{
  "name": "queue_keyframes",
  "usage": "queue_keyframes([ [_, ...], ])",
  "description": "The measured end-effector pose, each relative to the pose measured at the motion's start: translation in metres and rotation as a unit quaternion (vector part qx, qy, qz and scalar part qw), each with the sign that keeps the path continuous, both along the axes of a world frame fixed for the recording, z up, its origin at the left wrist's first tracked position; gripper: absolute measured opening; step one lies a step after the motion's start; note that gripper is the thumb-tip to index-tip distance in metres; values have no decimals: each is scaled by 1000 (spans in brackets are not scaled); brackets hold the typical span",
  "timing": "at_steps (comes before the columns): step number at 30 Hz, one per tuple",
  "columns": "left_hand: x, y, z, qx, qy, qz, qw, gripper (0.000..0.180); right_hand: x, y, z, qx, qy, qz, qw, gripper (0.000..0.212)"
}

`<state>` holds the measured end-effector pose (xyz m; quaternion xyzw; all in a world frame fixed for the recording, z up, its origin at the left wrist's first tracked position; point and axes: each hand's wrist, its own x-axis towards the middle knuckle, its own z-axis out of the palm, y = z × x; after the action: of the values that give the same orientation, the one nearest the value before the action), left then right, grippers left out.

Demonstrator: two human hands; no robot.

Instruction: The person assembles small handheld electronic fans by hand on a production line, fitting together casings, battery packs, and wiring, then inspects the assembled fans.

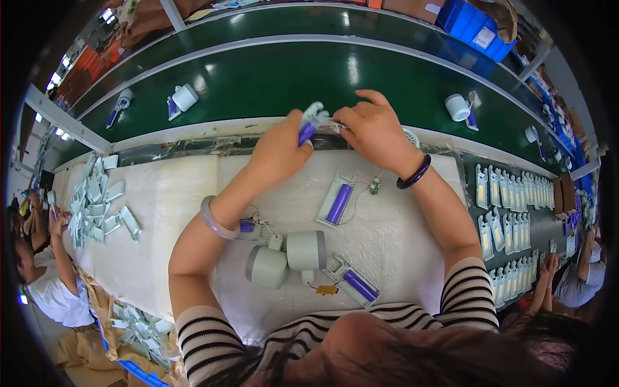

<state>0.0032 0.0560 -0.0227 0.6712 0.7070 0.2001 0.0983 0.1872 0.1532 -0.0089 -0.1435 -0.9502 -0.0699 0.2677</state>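
My left hand [276, 151] is closed around a pale green plastic handle housing with a purple battery cell [307, 133] in it, raised over the far edge of the table. Close to its right, my right hand [380, 132] pinches a small part at the housing's end, too small to name; one finger is lifted. On the table below lies another housing with a purple cell [338, 203], wired to a small circuit board [374, 186]. Two round pale green heads [305, 250] with grey rims sit between my forearms. Beside them is a further housing with a cell [358, 284].
A green conveyor [271, 77] runs beyond the table, carrying several round-headed units [186, 98]. Loose pale green shells [97, 200] are heaped at the left. Rows of housings [509, 187] stand on the right. A blue bin [474, 29] is at the back. People work on both sides.
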Motion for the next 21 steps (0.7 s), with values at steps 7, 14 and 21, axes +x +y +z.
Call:
queue_keyframes([
  [7,-2,-3,27,-62,-549,-42,833,40,-1,-4,-1,-140,134,62,979,27],
  [14,6,-7,19,0,-596,-36,802,40,-3,-16,-2,29,147,161,976,44],
  [21,7,-5,17,56,-611,-17,790,30,-5,-17,-8,14,169,139,976,47],
])
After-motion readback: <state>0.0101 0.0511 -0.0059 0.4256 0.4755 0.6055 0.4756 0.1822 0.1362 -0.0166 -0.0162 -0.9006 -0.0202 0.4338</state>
